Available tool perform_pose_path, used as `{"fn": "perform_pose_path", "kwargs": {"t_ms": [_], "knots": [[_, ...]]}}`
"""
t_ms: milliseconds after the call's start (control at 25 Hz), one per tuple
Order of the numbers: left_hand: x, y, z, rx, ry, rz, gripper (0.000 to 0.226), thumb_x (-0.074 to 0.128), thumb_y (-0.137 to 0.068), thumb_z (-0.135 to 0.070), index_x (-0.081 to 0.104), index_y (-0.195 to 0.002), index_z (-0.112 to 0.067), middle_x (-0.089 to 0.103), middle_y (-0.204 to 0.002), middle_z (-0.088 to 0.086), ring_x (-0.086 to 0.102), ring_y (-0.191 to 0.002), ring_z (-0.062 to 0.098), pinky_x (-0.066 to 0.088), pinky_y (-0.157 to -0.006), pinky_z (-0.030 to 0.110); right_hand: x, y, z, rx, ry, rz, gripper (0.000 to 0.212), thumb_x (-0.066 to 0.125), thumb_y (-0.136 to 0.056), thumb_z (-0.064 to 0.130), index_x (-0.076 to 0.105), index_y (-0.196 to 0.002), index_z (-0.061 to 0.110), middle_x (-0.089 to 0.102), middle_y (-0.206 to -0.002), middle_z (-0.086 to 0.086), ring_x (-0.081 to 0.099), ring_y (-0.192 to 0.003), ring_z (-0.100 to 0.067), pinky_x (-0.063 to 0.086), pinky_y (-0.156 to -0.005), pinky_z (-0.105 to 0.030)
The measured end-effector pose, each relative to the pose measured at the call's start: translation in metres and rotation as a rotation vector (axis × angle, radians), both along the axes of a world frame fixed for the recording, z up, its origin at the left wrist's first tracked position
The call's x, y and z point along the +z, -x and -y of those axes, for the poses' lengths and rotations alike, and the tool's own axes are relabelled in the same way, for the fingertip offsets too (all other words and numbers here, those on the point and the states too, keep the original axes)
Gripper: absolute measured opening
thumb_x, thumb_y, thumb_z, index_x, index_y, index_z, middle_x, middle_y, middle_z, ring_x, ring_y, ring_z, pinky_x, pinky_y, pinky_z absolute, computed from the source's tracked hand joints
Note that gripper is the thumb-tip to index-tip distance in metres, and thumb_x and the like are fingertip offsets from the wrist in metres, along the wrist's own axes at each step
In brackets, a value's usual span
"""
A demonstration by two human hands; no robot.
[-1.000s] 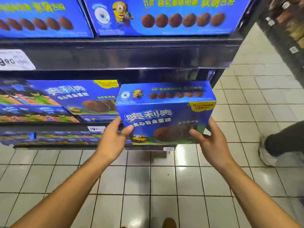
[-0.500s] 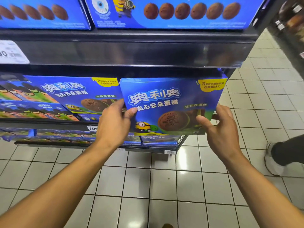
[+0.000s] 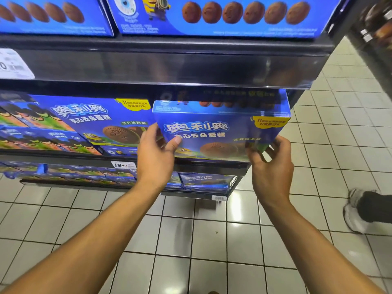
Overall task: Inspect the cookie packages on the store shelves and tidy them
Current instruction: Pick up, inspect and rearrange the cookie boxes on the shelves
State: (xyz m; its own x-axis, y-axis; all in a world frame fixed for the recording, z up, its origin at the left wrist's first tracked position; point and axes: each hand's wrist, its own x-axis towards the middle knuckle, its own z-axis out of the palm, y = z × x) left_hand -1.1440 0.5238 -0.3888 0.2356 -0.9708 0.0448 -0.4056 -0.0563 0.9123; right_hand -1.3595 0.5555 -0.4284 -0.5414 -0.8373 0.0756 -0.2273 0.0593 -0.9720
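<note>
A blue cookie box (image 3: 214, 130) with white lettering and a brown cookie picture sits at the right end of the middle shelf (image 3: 212, 165), its back tucked under the shelf above. My left hand (image 3: 156, 155) grips its lower left corner, thumb on the front face. My right hand (image 3: 272, 166) holds its lower right corner. A matching blue box (image 3: 101, 122) stands just left of it on the same shelf.
More blue cookie boxes (image 3: 212, 15) line the top shelf, and others lie on the bottom shelf (image 3: 203, 182). A price tag (image 3: 123, 165) hangs on the middle shelf edge. Another person's shoe (image 3: 356, 211) stands on the white tiled floor at right.
Both hands have carried the blue box up and back from in front of the shelf into the gap at the right end of the middle shelf.
</note>
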Motion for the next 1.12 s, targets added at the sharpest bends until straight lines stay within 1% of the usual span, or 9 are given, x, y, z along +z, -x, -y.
{"fn": "perform_pose_path", "kwargs": {"t_ms": [120,160,240,320,520,640,720,920,1120], "knots": [[0.001,0.009,-0.002,0.08,0.012,-0.153,0.03,0.074,-0.087,-0.016,0.056,-0.11,-0.019,0.057,-0.096,-0.009,0.053,-0.08,-0.007,0.043,-0.073,0.006,-0.002,0.0,0.003,-0.02,0.025,-0.001,0.037,0.077,-0.088,0.022,0.052,-0.113,0.033,0.053,-0.109,0.027,0.056,-0.101,0.015,0.054,-0.08,-0.012],[0.001,0.012,-0.003,0.111,-0.011,-0.197,0.035,0.073,-0.088,-0.017,0.055,-0.117,-0.014,0.056,-0.1,-0.005,0.051,-0.083,-0.002,0.044,-0.075,0.006,-0.002,0.0,0.004,-0.027,0.032,0.008,0.036,0.077,-0.088,0.023,0.052,-0.113,0.031,0.051,-0.11,0.024,0.055,-0.1,0.016,0.053,-0.079,-0.01],[-0.001,0.016,-0.005,0.135,-0.059,-0.247,0.031,0.068,-0.092,-0.022,0.057,-0.12,-0.018,0.058,-0.115,0.012,0.052,-0.09,0.01,0.049,-0.091,0.026,-0.002,-0.004,0.006,-0.035,0.049,0.037,0.035,0.077,-0.089,0.021,0.052,-0.112,0.03,0.051,-0.11,0.021,0.055,-0.099,0.018,0.051,-0.076,-0.006],[0.001,0.019,-0.007,0.156,-0.083,-0.287,0.021,0.065,-0.094,-0.026,0.058,-0.114,-0.03,0.059,-0.114,0.008,0.055,-0.09,0.013,0.049,-0.096,0.04,-0.003,-0.007,0.009,-0.047,0.063,0.049,0.035,0.075,-0.089,0.018,0.051,-0.112,0.028,0.05,-0.108,0.02,0.053,-0.096,0.021,0.047,-0.072,-0.001],[0.004,0.02,-0.008,0.195,-0.088,-0.426,0.031,0.063,-0.095,-0.02,0.055,-0.124,-0.014,0.055,-0.109,-0.003,0.053,-0.096,0.013,0.045,-0.093,0.031,-0.006,-0.013,0.017,-0.099,0.046,0.029,0.034,0.074,-0.089,0.02,0.053,-0.114,0.025,0.052,-0.112,0.009,0.054,-0.094,0.016,0.043,-0.074,0.0],[0.003,0.017,-0.006,0.19,-0.115,-0.434,0.025,0.06,-0.096,-0.016,0.057,-0.121,-0.019,0.059,-0.112,-0.003,0.057,-0.107,0.019,0.046,-0.099,0.036,-0.004,-0.011,0.021,-0.098,0.035,0.024,0.035,0.074,-0.089,0.021,0.055,-0.119,0.019,0.054,-0.116,0.006,0.056,-0.095,0.01,0.041,-0.073,0.001],[0.003,0.014,-0.007,0.178,-0.138,-0.44,0.028,0.06,-0.097,-0.016,0.057,-0.125,-0.018,0.06,-0.116,-0.001,0.058,-0.116,0.022,0.046,-0.106,0.042,-0.004,-0.008,0.022,-0.085,0.026,0.015,0.037,0.074,-0.09,0.022,0.056,-0.122,0.018,0.055,-0.117,0.006,0.054,-0.093,0.017,0.04,-0.072,0.003],[0.0,0.005,-0.009,0.113,-0.176,-0.421,0.03,0.056,-0.099,-0.018,0.055,-0.129,-0.018,0.06,-0.115,0.001,0.058,-0.111,0.02,0.043,-0.109,0.05,-0.003,-0.004,0.019,-0.059,0.016,0.013,0.036,0.07,-0.093,0.024,0.057,-0.127,0.02,0.058,-0.121,0.008,0.054,-0.095,0.019,0.04,-0.072,0.004],[0.009,-0.01,-0.018,0.063,-0.196,-0.386,0.026,0.056,-0.099,-0.024,0.057,-0.124,-0.025,0.061,-0.114,-0.013,0.057,-0.108,0.006,0.042,-0.108,0.041,0.002,0.004,0.014,0.057,-0.049,0.005,0.041,0.07,-0.095,0.026,0.053,-0.132,0.018,0.056,-0.127,0.006,0.054,-0.1,0.015,0.041,-0.069,0.004]]}}
